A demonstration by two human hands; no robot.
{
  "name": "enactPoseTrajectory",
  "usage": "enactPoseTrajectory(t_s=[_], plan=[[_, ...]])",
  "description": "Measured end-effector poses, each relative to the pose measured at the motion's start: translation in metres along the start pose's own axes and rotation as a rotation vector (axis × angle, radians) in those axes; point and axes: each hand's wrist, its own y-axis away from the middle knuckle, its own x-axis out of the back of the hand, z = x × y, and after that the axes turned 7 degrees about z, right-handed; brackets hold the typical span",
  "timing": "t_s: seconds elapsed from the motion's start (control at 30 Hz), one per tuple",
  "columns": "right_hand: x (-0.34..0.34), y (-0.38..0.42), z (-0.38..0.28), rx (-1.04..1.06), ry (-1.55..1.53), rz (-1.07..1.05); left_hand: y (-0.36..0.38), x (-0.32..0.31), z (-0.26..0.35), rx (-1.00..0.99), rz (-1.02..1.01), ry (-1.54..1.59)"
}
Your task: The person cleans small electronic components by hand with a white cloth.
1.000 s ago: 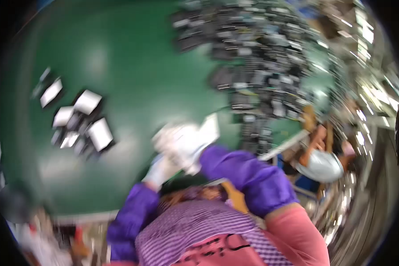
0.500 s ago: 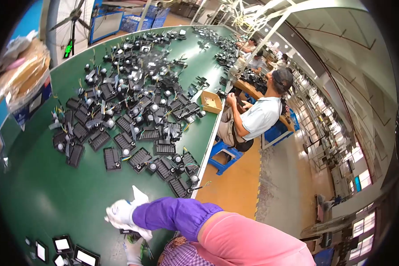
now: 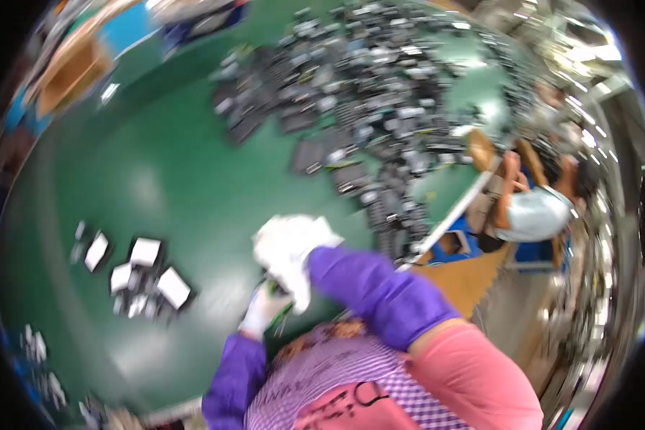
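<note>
Both of my hands wear white gloves and meet low over the green table, in front of the apron. My right hand is closed on a white cloth, whose folds hang down and stick out around the glove. Just below it, my left hand grips a small dark device with wires. Green and thin dark wires trail from its lower side. The cloth lies against the device and covers most of it; motion blurs the details.
A large heap of black devices with wires spreads over the far side of the green table. Several white-faced units lie to the left. At the right edge sits a co-worker near a small cardboard box.
My view has swung left and down, so the heap appears higher and farther right. My left arm and the white-faced units show more fully. Cloth and device remain together in my hands.
</note>
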Motion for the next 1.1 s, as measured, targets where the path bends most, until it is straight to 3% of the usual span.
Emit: enactPoseTrajectory(t_s=[0.03, 0.07, 0.17, 0.23, 0.27, 0.3, 0.43, 0.5, 0.57, 0.67, 0.73, 0.8, 0.87, 0.93, 1.0, 1.1], plan=[[0.025, 0.000, 0.018, -0.050, -0.043, 0.014, 0.014, 0.005, 0.033, 0.091, 0.046, -0.122], [0.040, 0.005, 0.021, -0.084, -0.256, 0.078, 0.015, 0.007, 0.030, 0.092, 0.055, 0.005], [0.029, 0.019, 0.052, -0.199, -0.071, 0.395, 0.017, 0.010, 0.008, 0.081, 0.109, 0.117], [0.032, 0.034, 0.047, -0.266, 0.097, 0.204, 0.014, 0.004, -0.003, 0.083, 0.110, 0.208], [0.032, 0.042, 0.045, -0.302, 0.182, 0.111, 0.016, 0.005, 0.010, 0.038, 0.128, 0.065], [0.030, 0.044, 0.048, -0.315, 0.156, 0.105, 0.018, 0.008, 0.023, -0.008, 0.147, -0.078], [0.031, 0.039, 0.040, -0.382, -0.028, 0.114, 0.016, 0.007, 0.017, 0.172, 0.060, 0.161], [0.035, 0.042, 0.017, -0.379, -0.164, 0.158, 0.016, 0.005, 0.016, 0.137, 0.088, 0.129], [0.043, 0.055, -0.022, -0.140, -0.068, -0.001, 0.015, 0.004, 0.013, 0.106, 0.101, 0.184], [0.043, 0.058, -0.062, -0.146, -0.030, -0.124, 0.012, 0.004, 0.015, 0.066, 0.123, 0.034], [0.037, 0.042, -0.062, -0.265, -0.050, -0.051, 0.013, 0.003, 0.020, 0.109, 0.131, -0.029], [0.032, 0.018, -0.055, -0.249, -0.038, 0.031, 0.013, 0.002, 0.026, 0.127, 0.126, -0.005], [0.039, 0.000, -0.055, -0.297, -0.073, -0.134, 0.014, 0.005, 0.026, 0.137, 0.108, 0.037], [0.048, 0.003, -0.066, -0.292, -0.047, -0.154, 0.014, 0.005, 0.025, 0.065, 0.120, -0.068], [0.056, 0.022, -0.078, -0.104, 0.020, -0.292, 0.014, 0.005, 0.024, 0.017, 0.141, -0.138], [0.049, 0.011, -0.087, -0.156, 0.011, -0.370, 0.015, 0.005, 0.023, 0.022, 0.150, -0.113]])
